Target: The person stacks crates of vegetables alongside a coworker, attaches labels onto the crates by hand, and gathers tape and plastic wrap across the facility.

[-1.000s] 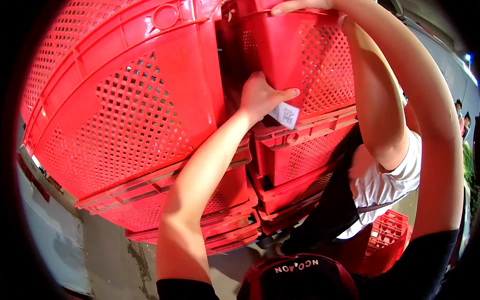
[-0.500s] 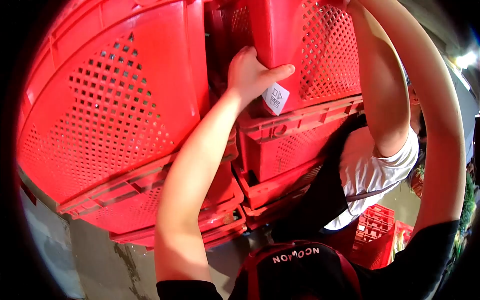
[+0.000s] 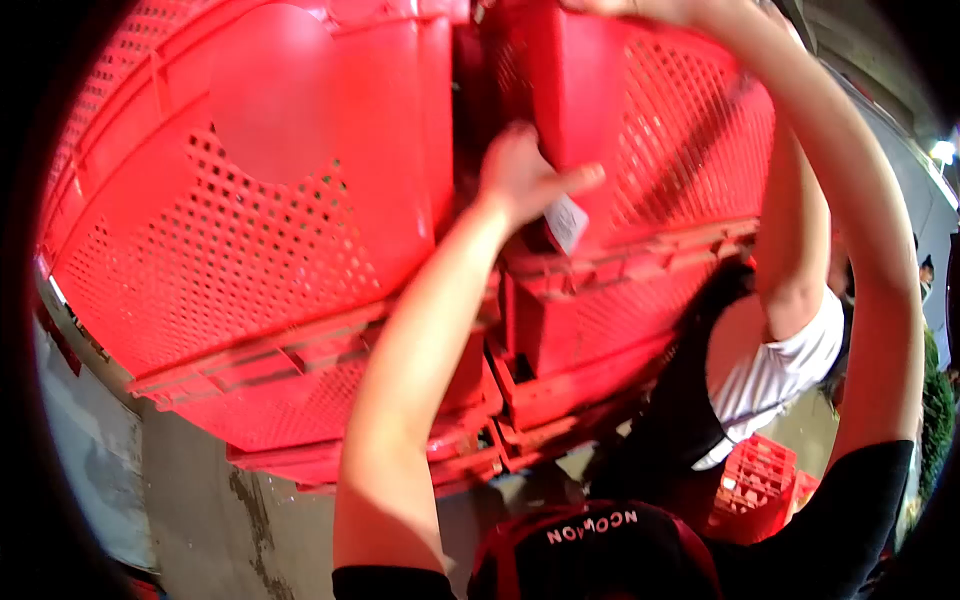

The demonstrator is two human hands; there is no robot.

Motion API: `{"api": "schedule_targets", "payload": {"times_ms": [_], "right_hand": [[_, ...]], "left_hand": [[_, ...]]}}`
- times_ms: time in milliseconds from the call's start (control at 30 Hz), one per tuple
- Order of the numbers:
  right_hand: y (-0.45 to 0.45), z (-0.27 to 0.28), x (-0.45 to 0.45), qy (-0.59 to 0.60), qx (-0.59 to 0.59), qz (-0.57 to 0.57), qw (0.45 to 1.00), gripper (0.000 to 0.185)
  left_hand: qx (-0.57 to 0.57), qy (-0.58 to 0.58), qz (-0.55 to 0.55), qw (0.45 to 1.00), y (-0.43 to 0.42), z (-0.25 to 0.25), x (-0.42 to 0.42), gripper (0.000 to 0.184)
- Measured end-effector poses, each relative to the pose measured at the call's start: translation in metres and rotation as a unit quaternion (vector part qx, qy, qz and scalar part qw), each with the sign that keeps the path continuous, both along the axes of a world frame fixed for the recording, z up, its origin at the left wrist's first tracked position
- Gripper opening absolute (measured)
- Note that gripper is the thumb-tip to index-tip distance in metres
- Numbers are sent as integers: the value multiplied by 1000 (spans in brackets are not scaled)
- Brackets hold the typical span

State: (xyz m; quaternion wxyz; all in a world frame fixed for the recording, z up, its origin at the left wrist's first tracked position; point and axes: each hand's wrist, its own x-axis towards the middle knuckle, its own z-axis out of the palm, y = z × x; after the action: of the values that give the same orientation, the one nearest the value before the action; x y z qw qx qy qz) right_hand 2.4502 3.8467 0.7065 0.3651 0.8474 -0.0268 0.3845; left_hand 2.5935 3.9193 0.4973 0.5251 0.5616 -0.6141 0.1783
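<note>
My left hand (image 3: 522, 182) is wrapped around the lower left corner of a red plastic crate (image 3: 585, 110), thumb across its front and fingers tucked behind the edge. Just below the thumb, a white printed label (image 3: 567, 224) hangs at that corner. At the top edge of the view, my right hand (image 3: 650, 8) lies over the crate's upper part, bent at the fingers and partly cut off. This crate has latticed sides and rests on another red crate (image 3: 600, 325).
A taller stack of red crates (image 3: 395, 130) stands close on the left. To the right, a co-worker in a white sleeve (image 3: 775, 360) has an arm raised beside the crate. Smaller red crates (image 3: 755, 475) sit on the floor (image 3: 210, 500) behind that person.
The crates and my left hand have shifted right and slightly down in view. My right hand has come left along the crate's top. My left hand keeps its hold at the corner.
</note>
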Motion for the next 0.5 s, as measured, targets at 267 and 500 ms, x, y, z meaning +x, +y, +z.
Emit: {"api": "schedule_targets", "payload": {"times_ms": [267,500], "right_hand": [[-2,-7,11,-40,14,7,999,82],[4,-13,13,-99,-20,52,993,78]], "left_hand": [[-19,-19,90,996,5,7,7,52],[-26,15,79,996,13,5,1,51]]}}
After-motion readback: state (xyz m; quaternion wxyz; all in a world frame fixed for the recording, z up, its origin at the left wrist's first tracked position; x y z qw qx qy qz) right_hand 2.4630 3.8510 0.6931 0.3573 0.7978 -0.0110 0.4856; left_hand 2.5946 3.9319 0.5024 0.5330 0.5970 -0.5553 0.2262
